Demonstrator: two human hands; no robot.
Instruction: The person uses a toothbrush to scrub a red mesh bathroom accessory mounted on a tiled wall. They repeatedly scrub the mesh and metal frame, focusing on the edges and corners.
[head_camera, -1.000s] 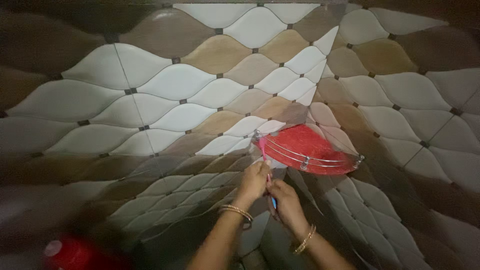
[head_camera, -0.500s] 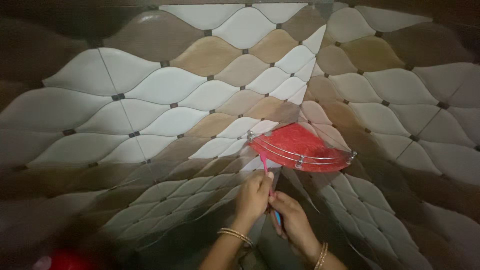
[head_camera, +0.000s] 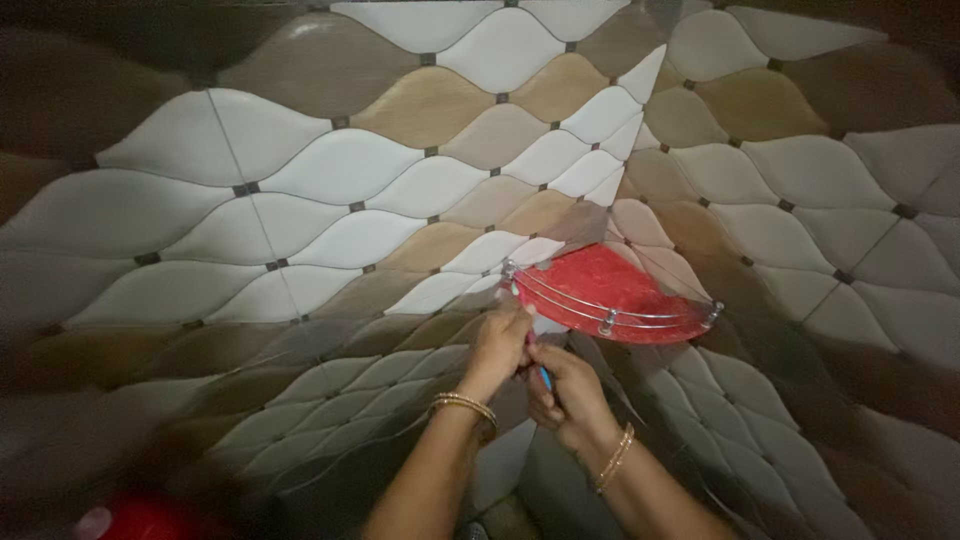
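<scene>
Red blur, probably a plastic container (head_camera: 150, 520), sat at the bottom left edge, nearest the camera, too smeared to identify. Gold bangles ringed both wrists.

Left hand (head_camera: 497, 345) was up under the left end of the shelf (head_camera: 610, 295), fingers pinched near the metal bracket (head_camera: 512, 272) at that corner; what it pinched was too small to tell. Right hand (head_camera: 562, 392) sat just below and touching the left, closed round a thin blue tool (head_camera: 545, 378), only a short bit of it showing between the fingers.

Change from the earlier frames: both hands had moved up and closer to the shelf's left corner, from clearly below it to right under the edge. The shelf itself hadn't shifted on the wall; view had tilted slightly. My read: work was concentrated on the left bracket, fixing or adjusting it, and the shelf looked seated but not confirmed tight.

Shelf was red, quarter-round, with a double chrome rail (head_camera: 610, 312) along its curved front, mounted in the corner where two tiled walls met. Tiles (head_camera: 300, 180) behind were wavy, white, tan and brown, with small dark inserts.
</scene>
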